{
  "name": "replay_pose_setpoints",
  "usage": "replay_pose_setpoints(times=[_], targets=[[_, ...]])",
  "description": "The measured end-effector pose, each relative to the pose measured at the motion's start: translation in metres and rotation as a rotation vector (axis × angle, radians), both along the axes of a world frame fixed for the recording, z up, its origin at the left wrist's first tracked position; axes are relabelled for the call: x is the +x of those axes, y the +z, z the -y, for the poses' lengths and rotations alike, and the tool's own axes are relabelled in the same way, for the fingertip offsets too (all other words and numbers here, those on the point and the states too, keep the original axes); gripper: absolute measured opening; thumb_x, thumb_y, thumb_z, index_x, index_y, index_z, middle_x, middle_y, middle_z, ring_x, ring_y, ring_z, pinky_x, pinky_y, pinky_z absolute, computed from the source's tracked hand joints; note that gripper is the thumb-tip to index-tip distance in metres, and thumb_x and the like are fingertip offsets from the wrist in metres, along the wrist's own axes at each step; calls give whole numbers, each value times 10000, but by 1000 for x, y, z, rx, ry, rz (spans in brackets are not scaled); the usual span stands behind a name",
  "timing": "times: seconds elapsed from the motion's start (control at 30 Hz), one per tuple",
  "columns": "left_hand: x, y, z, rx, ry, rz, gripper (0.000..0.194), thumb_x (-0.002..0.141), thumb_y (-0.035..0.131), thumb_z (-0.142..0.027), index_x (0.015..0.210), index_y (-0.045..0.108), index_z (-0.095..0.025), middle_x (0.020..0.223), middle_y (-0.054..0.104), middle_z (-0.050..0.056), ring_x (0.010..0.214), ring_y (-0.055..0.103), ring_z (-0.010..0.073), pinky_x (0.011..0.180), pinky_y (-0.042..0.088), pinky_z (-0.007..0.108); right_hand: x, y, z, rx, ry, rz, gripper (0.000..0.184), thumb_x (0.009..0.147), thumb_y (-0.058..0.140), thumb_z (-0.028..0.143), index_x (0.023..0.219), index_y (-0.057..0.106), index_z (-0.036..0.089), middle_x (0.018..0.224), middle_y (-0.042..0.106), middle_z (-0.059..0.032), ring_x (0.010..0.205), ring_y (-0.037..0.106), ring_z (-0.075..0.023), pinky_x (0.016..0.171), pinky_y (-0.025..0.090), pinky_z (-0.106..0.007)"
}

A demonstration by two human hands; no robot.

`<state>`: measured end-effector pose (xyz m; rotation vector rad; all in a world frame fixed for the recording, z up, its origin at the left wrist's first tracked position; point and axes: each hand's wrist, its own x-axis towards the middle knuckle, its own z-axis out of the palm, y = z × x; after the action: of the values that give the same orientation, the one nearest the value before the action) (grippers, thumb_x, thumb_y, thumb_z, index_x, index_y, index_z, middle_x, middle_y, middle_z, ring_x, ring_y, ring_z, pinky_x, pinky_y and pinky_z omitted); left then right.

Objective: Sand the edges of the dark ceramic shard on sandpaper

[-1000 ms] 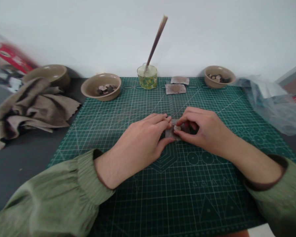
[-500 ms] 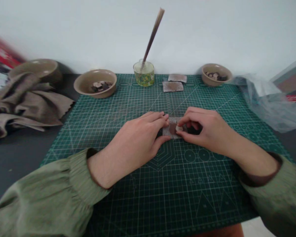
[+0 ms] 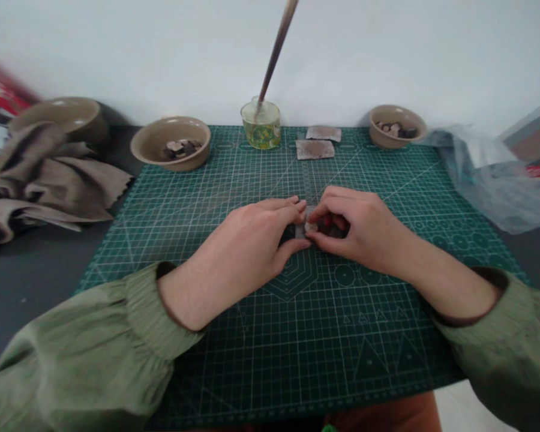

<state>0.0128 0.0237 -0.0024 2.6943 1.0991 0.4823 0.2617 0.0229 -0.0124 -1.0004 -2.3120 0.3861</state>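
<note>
My right hand (image 3: 357, 225) pinches a small pale stone (image 3: 311, 227) between thumb and fingertips. The stone rests against a small grey-brown piece of sandpaper (image 3: 300, 231) that lies flat on the green cutting mat (image 3: 234, 372). With thumb and fingers at its left end, my left hand (image 3: 247, 252) holds the sandpaper down on the mat. Much of the sandpaper is hidden beneath both hands.
Two more sandpaper pieces (image 3: 315, 149) lie at the back. Bowls with small stones stand at the left (image 3: 144, 150) and right (image 3: 387, 140). Between them is a glass cup (image 3: 261, 133) with a brush-like stick (image 3: 276, 57). A brown cloth (image 3: 54, 174) and clear plastic bag (image 3: 490, 192) flank the mat.
My right hand has slid the stone right over the sandpaper, then back left towards my left hand. My left hand keeps its hold on the sandpaper. The view has shifted slightly.
</note>
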Motion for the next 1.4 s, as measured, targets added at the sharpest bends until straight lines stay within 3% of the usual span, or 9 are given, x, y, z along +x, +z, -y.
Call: replay_pose_setpoints(times=[0.2,0.37,0.53,0.67,0.83,0.97,1.13,1.3,1.4], targets=[[0,1,1,7,15,-27,470,1043,789,-347,1467,734,-152,1548,733,124,1412,729,332,1226,602,531,4,1,-1,29,-90,43,89,931,851,194,970,773,172,850,653,-13,716,591,-163,669,447,-316],[-1,1,2,0,35,-56,437,1065,752,-370,1457,743,-177,1557,728,110,1412,730,339,1198,622,550,3,2,1,-17,7,19,48,943,817,160,963,772,157,863,660,-19,725,605,-158,664,460,-304],[-1,4,3,15,50,-79,454,1048,773,-389,1458,742,-196,1558,728,101,1401,735,352,1175,634,547,3,3,1,27,-84,42,79,936,847,183,965,777,160,856,658,-20,730,605,-164,676,453,-318],[-1,5,4,26,63,-98,436,1060,750,-386,1453,749,-196,1548,735,102,1382,746,355,1156,643,540,1,3,2,-35,13,11,47,947,806,163,960,761,171,878,669,-19,740,608,-161,678,469,-307],[-1,4,3,26,51,-93,444,1066,742,-406,1461,741,-202,1562,725,98,1379,748,357,1147,647,553,2,3,1,14,-97,30,78,924,846,179,959,776,170,843,653,-14,724,598,-166,673,454,-317],[-2,4,4,28,61,-111,426,1068,732,-391,1447,748,-197,1540,741,103,1379,748,357,1153,643,546,1,3,2,-45,12,-3,61,929,818,162,963,768,169,875,669,-20,739,610,-164,678,472,-311],[-2,3,3,23,50,-98,422,1073,720,-414,1450,744,-227,1555,732,89,1383,746,348,1142,650,529,1,3,3,-12,-95,31,71,935,829,188,961,763,196,861,667,-19,744,619,-180,685,470,-328],[-2,3,3,25,53,-94,400,1056,747,-404,1415,763,-229,1533,748,94,1368,755,346,1152,642,514,0,3,4,-47,-8,17,53,950,793,183,953,747,208,873,677,-17,738,613,-175,678,472,-323],[-2,2,3,19,48,-89,415,1064,739,-419,1434,753,-231,1545,740,86,1380,748,341,1152,642,504,0,3,4,-27,-92,30,59,942,814,190,962,760,202,853,665,-17,721,598,-173,664,459,-320]])
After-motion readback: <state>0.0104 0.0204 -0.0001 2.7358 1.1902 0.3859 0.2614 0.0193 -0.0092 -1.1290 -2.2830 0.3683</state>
